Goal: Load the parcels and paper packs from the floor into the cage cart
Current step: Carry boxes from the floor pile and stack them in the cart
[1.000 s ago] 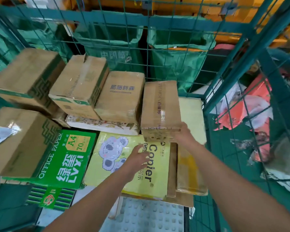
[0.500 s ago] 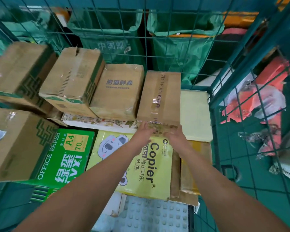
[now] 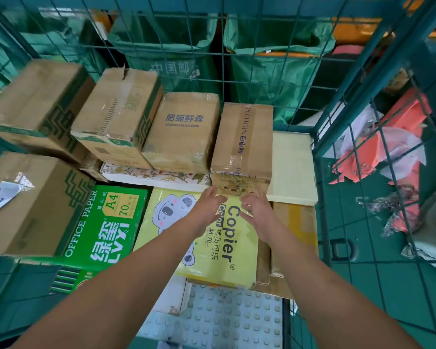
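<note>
A narrow taped parcel (image 3: 242,144) is seen standing in the green wire cage cart (image 3: 337,102), and everything else is placed relative to it. Its near end is met by 2 hands. The left hand (image 3: 209,206) is held with fingers straight, fingertips touching the parcel's lower near edge; the right hand (image 3: 258,211) is spread wide with straight fingers just at that same edge. Nothing is gripped by either hand. To the left of the parcel, a carton with blue characters (image 3: 184,127) is set touching it, and 2 larger cartons follow further left. To its right, a pale yellow pack (image 3: 293,167) lies flat. In front of the parcel and under the hands, a yellow copier paper pack (image 3: 227,248) is laid, with a green A4 paper pack (image 3: 103,225) beside it further left.
</note>
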A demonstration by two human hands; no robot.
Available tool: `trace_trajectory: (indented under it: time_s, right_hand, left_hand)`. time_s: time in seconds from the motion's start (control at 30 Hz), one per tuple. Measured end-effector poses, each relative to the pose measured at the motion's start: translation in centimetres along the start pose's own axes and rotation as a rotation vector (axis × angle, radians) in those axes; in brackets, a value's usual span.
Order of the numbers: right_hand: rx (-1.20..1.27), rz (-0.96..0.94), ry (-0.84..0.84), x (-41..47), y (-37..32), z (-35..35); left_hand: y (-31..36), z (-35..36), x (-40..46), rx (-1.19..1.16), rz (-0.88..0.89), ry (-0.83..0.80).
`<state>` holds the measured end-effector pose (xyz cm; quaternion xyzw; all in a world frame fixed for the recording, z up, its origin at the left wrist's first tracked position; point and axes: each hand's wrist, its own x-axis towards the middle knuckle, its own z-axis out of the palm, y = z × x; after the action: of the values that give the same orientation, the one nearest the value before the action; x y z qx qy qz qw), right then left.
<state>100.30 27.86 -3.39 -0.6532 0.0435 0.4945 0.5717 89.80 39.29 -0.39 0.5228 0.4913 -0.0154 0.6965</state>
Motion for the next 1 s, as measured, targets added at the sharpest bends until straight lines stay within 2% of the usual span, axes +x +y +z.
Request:
trace_trajectory:
  time_s: [0.1, 0.27, 0.47, 0.7, 1.0]
  right_hand:
    - [-0.006, 0.028, -0.048, -2.0, 0.7, 0.8]
    - [-0.042, 0.029, -0.097, -6.6, 1.2, 2.9]
    - [-0.075, 0.005, -0.154, -13.0, 3.6, 7.7]
    - [-0.183, 0.033, -0.304, -21.3, 11.5, 18.5]
    - [-0.528, 0.154, -0.484, -32.7, 27.4, 33.4]
  left_hand:
    - [-1.3, -1.1, -2.2, -0.041, 0.011, -0.028]
    - [-3.6, -4.6, -7.1, -0.156, -0.05, 0.068]
    - [-8.1, -9.7, -13.9, -0.223, -0.017, 0.105]
    - [-15.9, -17.5, -23.1, -0.448, 0.006, 0.244]
    - [-33.8, -31.2, -35.9, -0.779, -0.003, 0.455]
